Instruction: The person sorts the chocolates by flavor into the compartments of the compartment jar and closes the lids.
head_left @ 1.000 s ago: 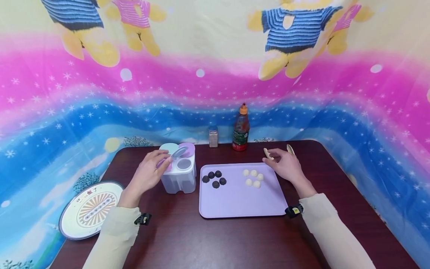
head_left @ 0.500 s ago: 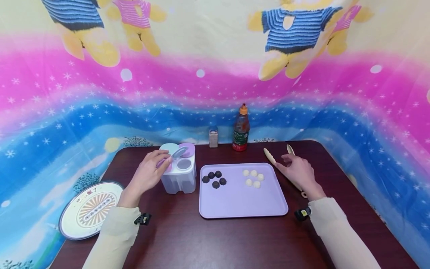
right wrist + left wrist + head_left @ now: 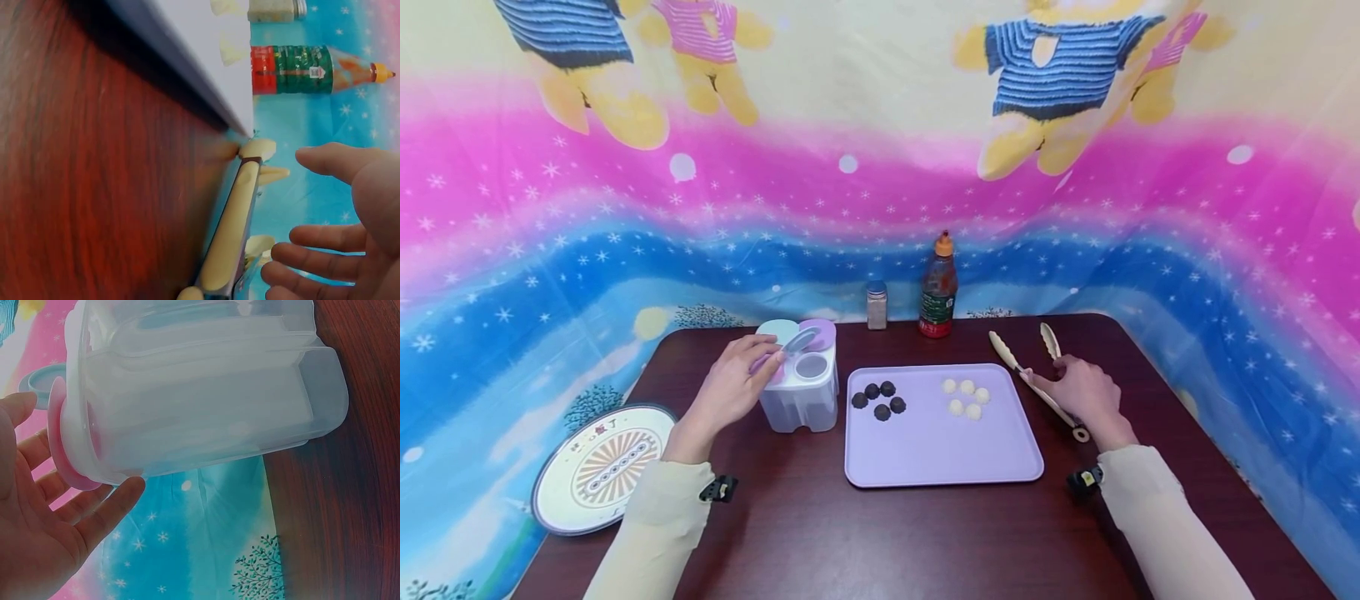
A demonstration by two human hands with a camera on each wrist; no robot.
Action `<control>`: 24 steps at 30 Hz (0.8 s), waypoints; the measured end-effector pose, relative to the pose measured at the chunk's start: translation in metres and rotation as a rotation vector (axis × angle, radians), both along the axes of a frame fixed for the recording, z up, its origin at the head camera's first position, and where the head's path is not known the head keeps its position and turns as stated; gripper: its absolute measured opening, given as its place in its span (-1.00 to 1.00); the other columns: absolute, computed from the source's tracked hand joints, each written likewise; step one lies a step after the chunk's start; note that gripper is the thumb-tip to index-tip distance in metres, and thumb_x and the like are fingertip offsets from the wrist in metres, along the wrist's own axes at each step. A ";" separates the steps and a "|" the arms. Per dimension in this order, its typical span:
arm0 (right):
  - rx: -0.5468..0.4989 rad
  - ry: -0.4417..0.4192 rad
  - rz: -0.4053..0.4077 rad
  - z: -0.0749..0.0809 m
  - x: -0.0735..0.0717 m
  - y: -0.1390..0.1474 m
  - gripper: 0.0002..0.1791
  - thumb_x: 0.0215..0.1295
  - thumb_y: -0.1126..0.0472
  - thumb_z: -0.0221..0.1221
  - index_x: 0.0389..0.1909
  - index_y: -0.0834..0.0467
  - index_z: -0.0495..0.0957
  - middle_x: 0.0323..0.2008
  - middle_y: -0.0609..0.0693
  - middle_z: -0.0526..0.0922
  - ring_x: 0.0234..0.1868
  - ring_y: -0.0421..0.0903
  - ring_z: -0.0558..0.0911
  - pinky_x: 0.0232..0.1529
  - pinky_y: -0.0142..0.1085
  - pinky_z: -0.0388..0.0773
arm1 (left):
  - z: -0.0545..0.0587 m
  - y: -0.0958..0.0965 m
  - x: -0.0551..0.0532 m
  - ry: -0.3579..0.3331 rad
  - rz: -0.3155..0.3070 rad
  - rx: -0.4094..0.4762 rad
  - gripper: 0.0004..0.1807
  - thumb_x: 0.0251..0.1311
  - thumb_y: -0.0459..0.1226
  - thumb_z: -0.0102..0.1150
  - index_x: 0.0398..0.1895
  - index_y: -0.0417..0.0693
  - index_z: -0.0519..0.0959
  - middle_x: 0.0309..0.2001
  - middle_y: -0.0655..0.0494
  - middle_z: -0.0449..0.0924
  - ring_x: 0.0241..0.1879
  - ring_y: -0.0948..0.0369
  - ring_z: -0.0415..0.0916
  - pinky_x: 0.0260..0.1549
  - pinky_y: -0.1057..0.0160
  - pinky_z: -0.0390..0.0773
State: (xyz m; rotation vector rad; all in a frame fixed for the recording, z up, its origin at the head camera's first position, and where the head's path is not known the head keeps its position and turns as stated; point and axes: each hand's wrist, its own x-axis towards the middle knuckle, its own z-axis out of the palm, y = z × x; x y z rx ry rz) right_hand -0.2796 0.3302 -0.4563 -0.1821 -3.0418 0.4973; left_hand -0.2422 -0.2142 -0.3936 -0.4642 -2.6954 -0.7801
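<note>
My left hand is at the translucent container with several round lids, pinching the raised grey-blue lid between thumb and fingers. In the left wrist view, the thumb meets that lid while other fingers lie by the pink lid. One round opening is uncovered. My right hand hovers over the cream-tipped tongs, which lie spread on the table right of the tray. Its thumb and fingers are apart in the right wrist view, with the tongs' handle beyond them.
A lilac tray bears several dark balls and several white balls. Behind it stand a red sauce bottle and a blue-capped jar. A patterned plate overhangs the table's left edge.
My right hand has let go of the tongs and drawn back toward me and to the right, leaving them lying spread. My left hand and the lid stay put.
</note>
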 end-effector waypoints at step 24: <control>0.018 -0.142 -0.058 -0.018 -0.006 0.014 -0.18 0.08 -0.48 0.21 -0.26 0.28 0.49 -0.41 0.22 0.56 -0.44 0.11 0.53 -0.50 -0.10 0.39 | 0.001 -0.001 0.001 -0.012 0.005 -0.008 -0.52 0.49 -0.01 -0.05 0.13 -0.17 0.63 0.30 -0.13 0.49 0.40 -0.14 0.26 0.37 -0.23 0.27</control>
